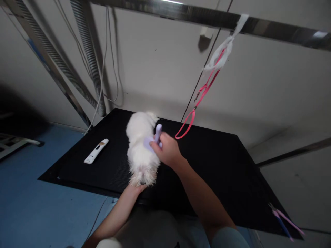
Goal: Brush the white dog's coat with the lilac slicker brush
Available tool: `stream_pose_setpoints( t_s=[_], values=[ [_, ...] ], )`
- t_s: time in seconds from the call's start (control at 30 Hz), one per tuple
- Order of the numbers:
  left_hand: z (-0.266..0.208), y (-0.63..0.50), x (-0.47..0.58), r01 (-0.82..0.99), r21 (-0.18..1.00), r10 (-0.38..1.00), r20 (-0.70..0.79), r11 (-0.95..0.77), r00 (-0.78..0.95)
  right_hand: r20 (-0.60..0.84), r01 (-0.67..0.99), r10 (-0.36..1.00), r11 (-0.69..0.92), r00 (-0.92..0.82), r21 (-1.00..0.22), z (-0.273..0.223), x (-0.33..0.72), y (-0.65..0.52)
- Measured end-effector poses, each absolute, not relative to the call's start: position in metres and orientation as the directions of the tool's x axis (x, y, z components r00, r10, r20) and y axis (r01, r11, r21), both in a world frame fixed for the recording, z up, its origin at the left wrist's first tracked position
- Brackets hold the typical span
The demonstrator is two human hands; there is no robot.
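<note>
A small white dog (141,137) is on the black grooming table, its head toward me. My right hand (167,148) is closed around the handle of a purple grooming brush (158,132). The brush's wide head rests against the fur on the dog's back. Beneath the dog's chin is my left hand (139,188), reaching in from the near edge. Its fingers are hidden by the dog's head and fur.
White hair clippers (96,151) lie left of the dog on the table (207,165). Nail clippers (281,218) lie at the right corner. A pink leash loop (190,124) hangs from a metal bar (191,15). Grey hoses (89,44) hang at left.
</note>
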State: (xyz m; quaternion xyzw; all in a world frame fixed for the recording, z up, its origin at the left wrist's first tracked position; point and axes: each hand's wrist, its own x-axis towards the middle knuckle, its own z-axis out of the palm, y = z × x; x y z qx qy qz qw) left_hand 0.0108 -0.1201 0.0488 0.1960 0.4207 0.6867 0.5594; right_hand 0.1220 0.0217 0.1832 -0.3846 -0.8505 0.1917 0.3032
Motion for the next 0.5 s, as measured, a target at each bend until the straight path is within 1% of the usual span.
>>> stream_pose_setpoints(
  t_s=[0.07, 0.1, 0.17, 0.2, 0.23, 0.27, 0.3, 0.33, 0.37, 0.43, 0.47, 0.5],
  values=[
    [0.050, -0.119, 0.008, -0.560, 0.828, 0.936, -0.215, 0.024, -0.279, 0.295, 0.441, 0.754, 0.603, -0.586, -0.665, 0.175, 0.125, 0.022],
    [0.050, -0.118, 0.007, -0.549, 0.835, 0.933, -0.221, 0.031, -0.283, 0.287, 0.412, 0.779, 0.560, -0.558, -0.719, 0.171, 0.126, 0.023],
    [0.048, -0.119, 0.004, -0.523, 0.852, 0.933, -0.205, 0.022, -0.295, 0.336, 0.350, 0.861, 0.472, -0.382, -0.810, 0.161, 0.127, 0.024],
    [0.047, -0.119, 0.002, -0.505, 0.863, 0.936, -0.190, 0.016, -0.295, 0.349, 0.292, 0.882, 0.441, -0.318, -0.849, 0.155, 0.128, 0.025],
    [0.046, -0.121, 0.000, -0.491, 0.871, 0.939, -0.178, 0.012, -0.293, 0.335, 0.222, 0.887, 0.414, -0.319, -0.883, 0.149, 0.128, 0.025],
    [0.044, -0.123, -0.002, -0.487, 0.874, 0.940, -0.176, 0.012, -0.293, 0.303, 0.153, 0.881, 0.377, -0.363, -0.913, 0.143, 0.128, 0.025],
    [0.042, -0.125, -0.003, -0.491, 0.871, 0.937, -0.184, 0.015, -0.298, 0.264, 0.096, 0.874, 0.329, -0.408, -0.940, 0.136, 0.128, 0.025],
    [0.040, -0.127, -0.005, -0.496, 0.868, 0.930, -0.195, 0.015, -0.313, 0.236, 0.053, 0.881, 0.281, -0.409, -0.958, 0.130, 0.128, 0.025],
    [0.037, -0.129, -0.006, -0.497, 0.867, 0.923, -0.205, 0.017, -0.326, 0.234, 0.015, 0.910, 0.254, -0.342, -0.967, 0.124, 0.129, 0.025],
    [0.031, -0.133, -0.010, -0.472, 0.882, 0.915, -0.205, 0.018, -0.347, 0.276, -0.062, 0.956, 0.271, -0.096, -0.960, 0.114, 0.130, 0.023],
    [0.028, -0.135, -0.011, -0.451, 0.892, 0.915, -0.198, 0.020, -0.350, 0.287, -0.098, 0.957, 0.282, -0.042, -0.954, 0.109, 0.132, 0.022],
    [0.023, -0.136, -0.014, -0.442, 0.896, 0.916, -0.197, 0.024, -0.349, 0.282, -0.128, 0.957, 0.272, -0.068, -0.954, 0.105, 0.134, 0.020]
  ],
)
